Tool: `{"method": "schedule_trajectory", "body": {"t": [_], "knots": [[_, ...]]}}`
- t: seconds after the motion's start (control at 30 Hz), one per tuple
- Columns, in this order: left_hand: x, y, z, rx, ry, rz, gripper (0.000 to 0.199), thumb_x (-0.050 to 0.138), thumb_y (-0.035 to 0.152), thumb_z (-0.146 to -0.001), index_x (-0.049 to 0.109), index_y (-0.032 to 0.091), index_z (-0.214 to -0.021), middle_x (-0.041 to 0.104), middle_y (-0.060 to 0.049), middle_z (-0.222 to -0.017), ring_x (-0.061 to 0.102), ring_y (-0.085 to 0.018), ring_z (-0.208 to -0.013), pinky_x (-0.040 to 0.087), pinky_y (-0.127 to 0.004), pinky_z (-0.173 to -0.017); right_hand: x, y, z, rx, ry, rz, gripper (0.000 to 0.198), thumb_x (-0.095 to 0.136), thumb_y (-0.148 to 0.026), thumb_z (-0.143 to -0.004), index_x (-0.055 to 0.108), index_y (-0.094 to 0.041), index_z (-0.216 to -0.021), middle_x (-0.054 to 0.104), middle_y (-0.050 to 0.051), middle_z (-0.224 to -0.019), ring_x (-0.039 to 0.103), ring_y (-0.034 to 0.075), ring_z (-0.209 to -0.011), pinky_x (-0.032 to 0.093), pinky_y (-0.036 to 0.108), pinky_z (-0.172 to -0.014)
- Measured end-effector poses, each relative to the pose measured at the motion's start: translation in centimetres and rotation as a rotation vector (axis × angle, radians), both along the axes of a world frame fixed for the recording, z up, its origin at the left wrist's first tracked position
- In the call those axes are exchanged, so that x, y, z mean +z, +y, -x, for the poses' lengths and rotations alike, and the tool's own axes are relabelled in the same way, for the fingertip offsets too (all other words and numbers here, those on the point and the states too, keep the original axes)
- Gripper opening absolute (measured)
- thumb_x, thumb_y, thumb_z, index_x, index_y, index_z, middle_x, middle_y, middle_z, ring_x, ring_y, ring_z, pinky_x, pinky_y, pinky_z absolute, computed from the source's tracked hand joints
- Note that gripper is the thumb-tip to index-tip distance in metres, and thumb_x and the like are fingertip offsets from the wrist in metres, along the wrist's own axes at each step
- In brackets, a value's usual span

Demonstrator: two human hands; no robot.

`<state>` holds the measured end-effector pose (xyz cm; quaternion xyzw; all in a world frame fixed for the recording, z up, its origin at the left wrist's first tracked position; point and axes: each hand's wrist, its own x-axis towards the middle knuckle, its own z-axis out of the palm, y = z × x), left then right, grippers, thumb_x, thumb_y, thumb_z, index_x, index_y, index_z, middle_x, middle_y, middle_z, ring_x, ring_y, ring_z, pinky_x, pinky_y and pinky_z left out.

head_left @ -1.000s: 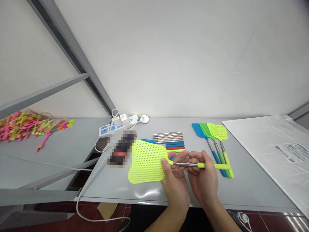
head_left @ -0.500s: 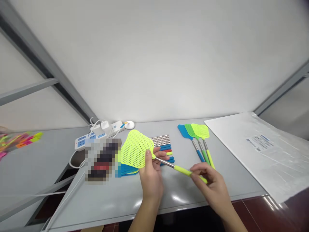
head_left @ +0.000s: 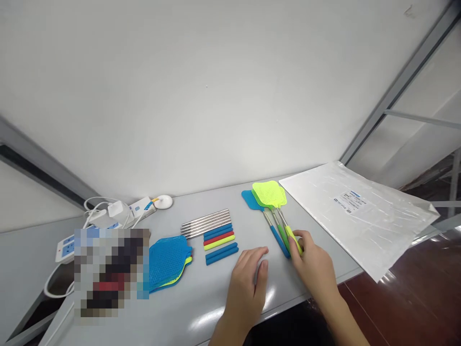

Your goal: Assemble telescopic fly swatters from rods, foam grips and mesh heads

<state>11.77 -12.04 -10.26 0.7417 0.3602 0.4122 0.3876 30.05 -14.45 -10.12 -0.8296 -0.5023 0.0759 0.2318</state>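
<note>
My right hand (head_left: 314, 268) grips the yellow-green handle of a fly swatter (head_left: 270, 193), whose neon yellow head lies on top of the row of finished swatters (head_left: 268, 218) at the back right of the grey table (head_left: 187, 307). My left hand (head_left: 248, 283) hovers flat over the table with spread fingers and holds nothing. To its left lie coloured handle sleeves (head_left: 219, 239), steel rods (head_left: 205, 223), and a stack of blue and yellow swatter heads (head_left: 168, 259).
A stack of clear plastic bags (head_left: 356, 216) lies at the right, overhanging the table's edge. A white power strip with plugs and cables (head_left: 108, 218) sits at the back left. A blurred patch (head_left: 110, 271) covers something beside the swatter heads. The white wall stands close behind.
My right hand has carried the assembled yellow swatter rightward and set it on the row of finished swatters. My left hand has let go of its head. The view has swung to the right.
</note>
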Motion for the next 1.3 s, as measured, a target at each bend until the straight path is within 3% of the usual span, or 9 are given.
{"method": "schedule_trajectory", "body": {"t": [0.2,0.4,0.5,0.7,1.3], "knots": [[-1.5,-0.5,4.0,0.159,0.089,-0.182,0.028,0.048,0.014,-0.094,0.061,0.025,-0.117,0.066,-0.005,-0.109,0.059,-0.020,-0.105,0.049,-0.035,-0.091,0.3,2.1,0.2,-0.003,-0.072,0.097,0.023,0.038,-0.039,-0.097,0.051,-0.022,-0.104,0.063,-0.001,-0.062,0.057,0.020,-0.055,0.025,0.028,-0.051],[-1.6,-0.3,6.5,0.298,0.085,-0.192,0.024,0.048,0.015,-0.094,0.062,0.024,-0.112,0.066,-0.006,-0.105,0.060,-0.020,-0.101,0.051,-0.033,-0.085,-0.8,2.6,0.6,-0.027,-0.059,0.022,0.019,0.044,-0.040,-0.094,0.050,-0.023,-0.085,0.063,0.000,-0.074,0.052,0.017,-0.057,0.025,0.028,-0.052],[-1.6,-0.1,6.5,0.307,0.077,-0.171,0.021,0.048,0.016,-0.094,0.063,0.023,-0.108,0.067,-0.006,-0.102,0.061,-0.021,-0.098,0.052,-0.034,-0.082,-1.4,2.8,0.5,-0.015,-0.114,-0.052,0.019,0.047,-0.038,-0.092,0.050,-0.022,-0.081,0.063,0.002,-0.085,0.052,0.017,-0.063,0.028,0.029,-0.057],[-1.3,0.0,6.2,0.284,0.063,-0.133,0.021,0.048,0.017,-0.094,0.064,0.023,-0.106,0.067,-0.007,-0.101,0.060,-0.022,-0.099,0.051,-0.035,-0.083,-1.6,2.8,0.5,0.070,-0.157,-0.116,0.019,0.046,-0.032,-0.094,0.052,-0.020,-0.081,0.064,0.002,-0.079,0.051,0.016,-0.062,0.029,0.035,-0.071],[-1.6,0.2,6.2,0.311,0.057,-0.098,0.018,0.049,0.020,-0.095,0.065,0.024,-0.102,0.067,-0.004,-0.101,0.061,-0.020,-0.098,0.049,-0.032,-0.084,-1.6,3.6,0.7,0.056,-0.086,-0.171,0.018,0.045,-0.030,-0.092,0.058,-0.019,-0.088,0.068,0.003,-0.079,0.052,0.016,-0.061,0.025,0.034,-0.074]]}}
